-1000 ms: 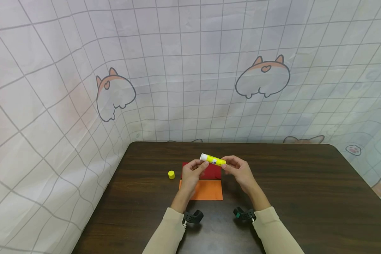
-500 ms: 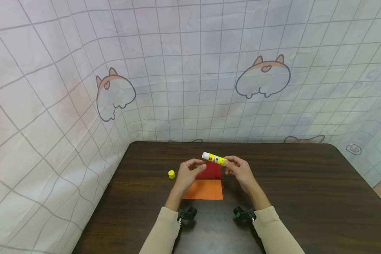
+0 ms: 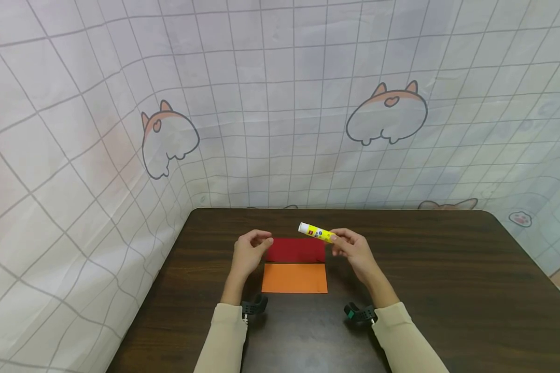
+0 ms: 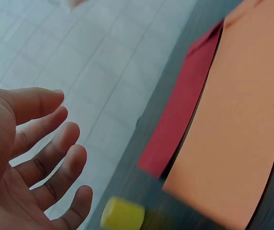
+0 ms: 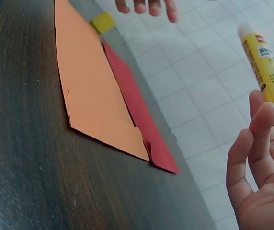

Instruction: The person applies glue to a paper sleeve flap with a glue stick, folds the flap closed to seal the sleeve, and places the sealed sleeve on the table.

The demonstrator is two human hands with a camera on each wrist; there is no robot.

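Note:
My right hand [image 3: 357, 254] pinches the lower end of a yellow glue stick [image 3: 318, 233], its white uncapped end tilted up to the left. In the right wrist view the glue stick [image 5: 264, 62] shows printed labels. Held over the table, my left hand [image 3: 248, 254] has nothing in it and its fingers are loosely bent. The yellow cap [image 4: 122, 213] stands on the table near that hand; in the head view the hand hides it. Between the hands lie a red paper piece [image 3: 295, 250] and, nearer me, an orange paper piece [image 3: 294, 278].
The dark wooden table [image 3: 424, 290] stretches away on both sides. A white grid-patterned cloth [image 3: 303, 129] with cartoon animals hangs behind it and at the sides. Dark bands [image 3: 255, 304] circle both wrists.
My left hand has let go of the glue stick and moved left, uncovering the papers and covering the cap. The right hand keeps the stick at nearly the same spot.

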